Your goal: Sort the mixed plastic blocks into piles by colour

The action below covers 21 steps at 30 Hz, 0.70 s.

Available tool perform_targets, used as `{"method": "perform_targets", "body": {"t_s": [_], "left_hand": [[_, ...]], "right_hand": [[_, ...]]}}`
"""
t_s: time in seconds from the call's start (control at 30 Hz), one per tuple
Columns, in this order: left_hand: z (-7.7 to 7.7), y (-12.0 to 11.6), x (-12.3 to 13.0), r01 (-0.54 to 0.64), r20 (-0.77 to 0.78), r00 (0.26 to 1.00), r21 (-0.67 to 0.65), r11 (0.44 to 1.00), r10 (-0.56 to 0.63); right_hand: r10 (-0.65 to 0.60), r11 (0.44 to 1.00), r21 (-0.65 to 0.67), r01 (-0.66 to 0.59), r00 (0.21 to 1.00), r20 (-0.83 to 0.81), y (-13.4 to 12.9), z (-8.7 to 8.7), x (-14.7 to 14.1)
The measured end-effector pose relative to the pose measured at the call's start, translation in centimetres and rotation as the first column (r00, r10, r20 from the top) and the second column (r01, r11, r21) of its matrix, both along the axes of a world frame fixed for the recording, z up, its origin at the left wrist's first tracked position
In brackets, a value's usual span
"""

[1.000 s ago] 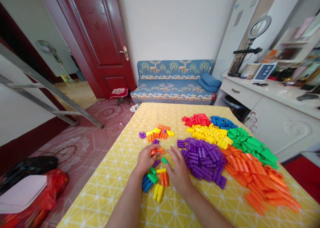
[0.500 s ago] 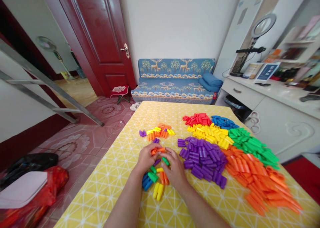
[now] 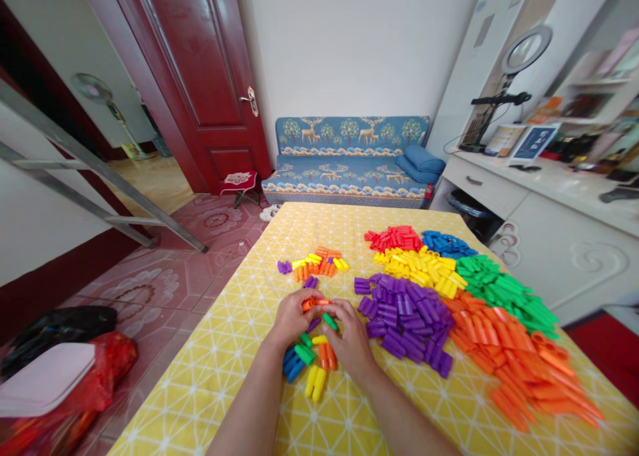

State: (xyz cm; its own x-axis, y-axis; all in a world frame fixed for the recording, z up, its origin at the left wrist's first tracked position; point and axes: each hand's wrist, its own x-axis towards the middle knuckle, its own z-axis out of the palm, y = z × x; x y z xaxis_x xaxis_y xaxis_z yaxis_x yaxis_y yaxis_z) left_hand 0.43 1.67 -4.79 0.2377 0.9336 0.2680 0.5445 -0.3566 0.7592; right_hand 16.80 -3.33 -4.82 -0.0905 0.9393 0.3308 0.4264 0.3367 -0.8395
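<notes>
Near the middle of the table, my left hand (image 3: pixel 290 321) is closed on an orange plastic double-tube piece (image 3: pixel 309 303). Facing it, my right hand (image 3: pixel 353 336) pinches a second orange piece (image 3: pixel 323 302), its end against or very close to the first; whether they are joined I cannot tell. A green piece (image 3: pixel 330 321) lies by the right fingers and a purple piece (image 3: pixel 313 324) between the hands. Below lie more green (image 3: pixel 305 353), blue (image 3: pixel 293 365), orange (image 3: pixel 327 356) and yellow pieces (image 3: pixel 315 383). My fingers partly cover the held pieces.
Sorted heaps fill the table's right side: red (image 3: pixel 393 237), blue (image 3: pixel 448 244), yellow (image 3: pixel 422 268), green (image 3: pixel 504 293), purple (image 3: pixel 407 316) and orange (image 3: pixel 519 359). Beyond my hands is a small mixed group (image 3: pixel 315 264). A patterned sofa (image 3: pixel 349 156) stands past the yellow-clothed table (image 3: pixel 200 383).
Both hands have stayed almost in place. The orange pieces between them have shifted slightly, with the right one lower and more level with the left.
</notes>
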Motion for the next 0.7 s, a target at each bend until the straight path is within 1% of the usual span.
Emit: {"method": "perform_targets", "body": {"t_s": [0.3, 0.53, 0.7], "left_hand": [[-0.21, 0.13, -0.03, -0.018, -0.042, 0.999, 0.031, 0.999, 0.019], [-0.25, 0.14, -0.06, -0.014, -0.049, 0.999, 0.025, 1.0, 0.015], [-0.04, 0.09, -0.03, -0.022, -0.055, 0.998, 0.013, 1.0, 0.023]], "right_hand": [[-0.011, 1.0, 0.008, 0.011, 1.0, -0.009, 0.0, -0.1, -0.06], [-0.015, 0.999, 0.029, 0.017, 0.997, -0.079, 0.01, -0.37, -0.06], [-0.021, 0.999, 0.036, 0.024, 0.996, -0.084, 0.13, -0.56, -0.03]]}}
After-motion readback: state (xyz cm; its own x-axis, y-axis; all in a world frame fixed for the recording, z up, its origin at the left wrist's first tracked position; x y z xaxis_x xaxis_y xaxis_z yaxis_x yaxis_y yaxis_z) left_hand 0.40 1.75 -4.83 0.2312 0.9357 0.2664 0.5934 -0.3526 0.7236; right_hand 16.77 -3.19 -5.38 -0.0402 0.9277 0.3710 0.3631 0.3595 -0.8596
